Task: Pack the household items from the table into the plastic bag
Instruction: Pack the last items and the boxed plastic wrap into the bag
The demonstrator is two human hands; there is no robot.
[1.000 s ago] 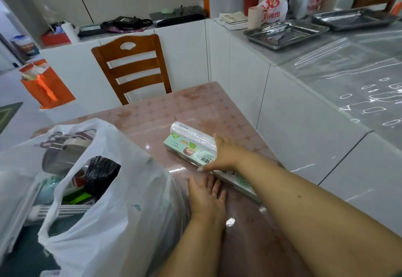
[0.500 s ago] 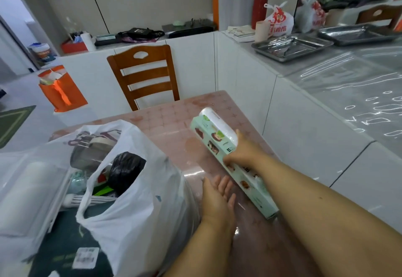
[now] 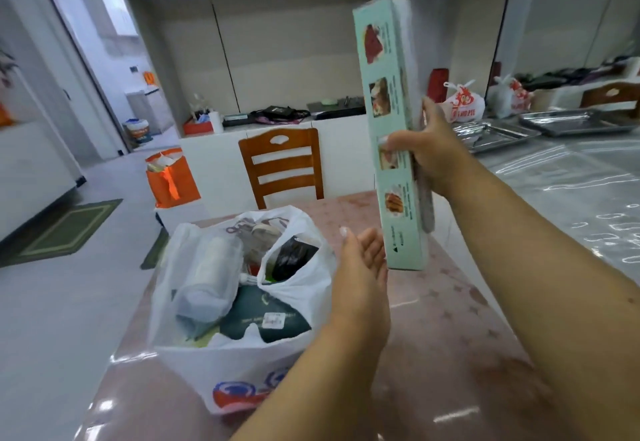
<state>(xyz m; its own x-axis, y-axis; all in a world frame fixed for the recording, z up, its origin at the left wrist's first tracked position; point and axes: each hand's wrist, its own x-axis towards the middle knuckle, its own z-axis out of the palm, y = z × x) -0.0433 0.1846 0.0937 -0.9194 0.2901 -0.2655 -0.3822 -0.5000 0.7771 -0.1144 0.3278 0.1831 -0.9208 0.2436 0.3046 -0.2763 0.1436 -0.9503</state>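
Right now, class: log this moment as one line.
right hand: grips box, upright, off table | left hand: open beside bag | bag: full, open | next: box into bag

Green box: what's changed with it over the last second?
The right hand took hold of the green box and lifted it off the table, now upright. The left hand rose from the tabletop, open beside it. The plastic bag stayed put.

Long mint-green box [image 3: 391, 129] upright in the air above desk; white plastic bag [image 3: 242, 354] stands open on desk, already full
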